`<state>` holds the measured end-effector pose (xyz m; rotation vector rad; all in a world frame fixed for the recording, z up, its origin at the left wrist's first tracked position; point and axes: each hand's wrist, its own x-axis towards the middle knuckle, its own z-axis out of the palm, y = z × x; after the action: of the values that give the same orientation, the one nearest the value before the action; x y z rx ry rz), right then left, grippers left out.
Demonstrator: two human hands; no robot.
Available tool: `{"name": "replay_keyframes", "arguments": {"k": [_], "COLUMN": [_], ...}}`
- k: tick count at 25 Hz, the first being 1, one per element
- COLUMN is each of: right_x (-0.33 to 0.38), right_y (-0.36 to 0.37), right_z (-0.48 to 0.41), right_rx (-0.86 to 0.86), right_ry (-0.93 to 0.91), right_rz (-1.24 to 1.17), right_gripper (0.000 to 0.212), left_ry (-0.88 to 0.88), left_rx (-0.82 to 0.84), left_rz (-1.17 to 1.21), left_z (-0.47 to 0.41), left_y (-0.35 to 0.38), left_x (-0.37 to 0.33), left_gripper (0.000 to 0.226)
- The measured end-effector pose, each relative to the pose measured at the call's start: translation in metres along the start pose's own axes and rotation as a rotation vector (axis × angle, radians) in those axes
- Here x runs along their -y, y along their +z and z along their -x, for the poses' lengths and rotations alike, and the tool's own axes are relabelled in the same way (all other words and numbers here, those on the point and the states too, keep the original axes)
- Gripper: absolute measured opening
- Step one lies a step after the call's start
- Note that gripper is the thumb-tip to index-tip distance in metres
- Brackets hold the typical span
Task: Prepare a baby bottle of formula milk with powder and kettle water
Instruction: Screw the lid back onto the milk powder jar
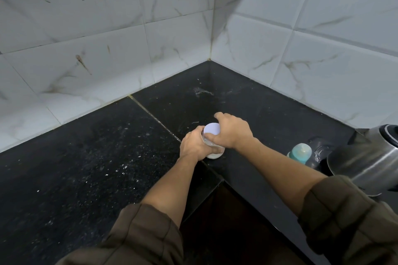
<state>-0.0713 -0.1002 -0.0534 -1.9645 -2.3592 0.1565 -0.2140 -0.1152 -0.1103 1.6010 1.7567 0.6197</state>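
Fingers, left side: the fingers [197, 131] of my left hand [192, 146] are curled round the clear wall of the jar [216, 155], clasping it from the left and holding it upright.
Sleeve, left: my brown sleeve [137, 236] is rolled up above the forearm.
Countertop: black speckled stone countertop [86, 168] with a seam line running across it; the jar stands on it near the inner front corner, well apart from the tiled walls [86, 34].
Jar contents: a low layer of white fills the bottom, powder by the look of it; the part above it is mostly hidden by my hands.
Lid: a round white lid [212, 128] sits on top of the jar, flat and level; whether it is screwed tight I cannot tell.
Fingers, right side: my right hand [233, 133] comes over from the right and its fingers [220, 116] are bent round the lid's rim, grasping it from above.
Baby bottle: a baby bottle [299, 154] with a teal collar and a pale cap stands on the counter to the right of the jar, apart from both hands; what is inside it I cannot tell.
Kettle: a steel kettle [361, 160] with a dark top stands just beside the bottle at the right edge, partly cut off; its contents are hidden.
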Motion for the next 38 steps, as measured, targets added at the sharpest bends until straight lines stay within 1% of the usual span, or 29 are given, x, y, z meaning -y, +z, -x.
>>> {"name": "replay_keyframes", "arguments": {"k": [2,4,5,6,7,8,9,12,13,16,18,20,21,24,26,28,29,32,33,35,38], "right_x": [0.002,0.002,0.002,0.002,0.003,0.004,0.005,0.011,0.014,0.013,0.012,0.014,0.016,0.02,0.017,0.01,0.004,-0.025,-0.038,-0.067,-0.111], "right_y": [0.0,-0.001,-0.003,-0.006,-0.007,-0.006,-0.004,0.002,0.003,-0.003,-0.001,0.003,0.007,0.012,0.011,0.008,0.004,-0.012,-0.019,-0.035,-0.055], "right_z": [0.001,0.002,0.002,0.001,0.0,-0.001,-0.001,-0.004,-0.006,-0.012,-0.015,-0.015,-0.015,-0.015,-0.015,-0.013,-0.013,-0.015,-0.016,-0.017,-0.015], "right_rx": [-0.108,-0.138,-0.08,0.018,0.111,0.163,0.155,0.045,0.045,0.151,0.15,0.097,0.079,0.056,0.056,0.054,0.039,-0.026,-0.05,-0.095,-0.117], "right_ry": [0.065,0.043,-0.002,-0.053,-0.087,-0.099,-0.088,-0.023,-0.011,0.003,0.009,0.035,0.048,0.065,0.066,0.069,0.084,0.171,0.206,0.278,0.389], "right_rz": [0.097,0.018,-0.047,-0.082,-0.078,-0.05,-0.026,0.005,0.013,-0.023,-0.015,-0.007,-0.002,-0.024,-0.051,-0.074,-0.085,-0.098,-0.1,-0.1,-0.076], "right_gripper": [0.061,0.063,0.068,0.075,0.081,0.084,0.082,0.072,0.07,0.074,0.061,0.044,0.04,0.038,0.041,0.045,0.046,0.053,0.056,0.06,0.061], "left_ry": [0.0,-0.002,-0.004,-0.005,-0.005,-0.004,-0.002,0.003,0.005,0.015,0.027,0.027,0.024,0.029,0.034,0.047,0.063,0.141,0.166,0.224,0.289], "left_rx": [0.001,0.005,0.005,0.005,0.005,0.006,0.005,-0.002,0.0,-0.01,-0.023,-0.029,-0.029,-0.033,-0.038,-0.016,0.002,0.03,0.034,0.036,0.04], "left_rz": [-0.013,-0.023,-0.024,-0.027,-0.032,-0.038,-0.043,-0.045,-0.047,-0.042,-0.034,-0.035,-0.031,-0.004,0.067,0.124,0.129,0.074,0.05,0.01,-0.022], "left_z": [0.0,0.0,-0.001,-0.001,-0.001,-0.001,-0.001,0.0,-0.001,0.0,0.0,0.001,0.001,-0.001,-0.001,-0.003,-0.006,-0.018,-0.023,-0.032,-0.041], "left_y": [0.0,0.0,0.0,0.0,-0.001,-0.001,0.0,-0.001,-0.001,-0.001,0.0,0.0,-0.001,0.0,0.002,0.001,0.001,0.003,0.005,0.013,0.029], "left_x": [0.0,0.0,-0.001,-0.001,-0.002,-0.002,-0.002,-0.003,-0.003,-0.001,0.0,-0.001,-0.001,0.001,0.005,0.005,0.002,-0.023,-0.036,-0.063,-0.095], "left_gripper": [0.087,0.087,0.087,0.088,0.089,0.089,0.089,0.084,0.082,0.082,0.082,0.079,0.078,0.079,0.077,0.079,0.083,0.108,0.111,0.107,0.095]}}
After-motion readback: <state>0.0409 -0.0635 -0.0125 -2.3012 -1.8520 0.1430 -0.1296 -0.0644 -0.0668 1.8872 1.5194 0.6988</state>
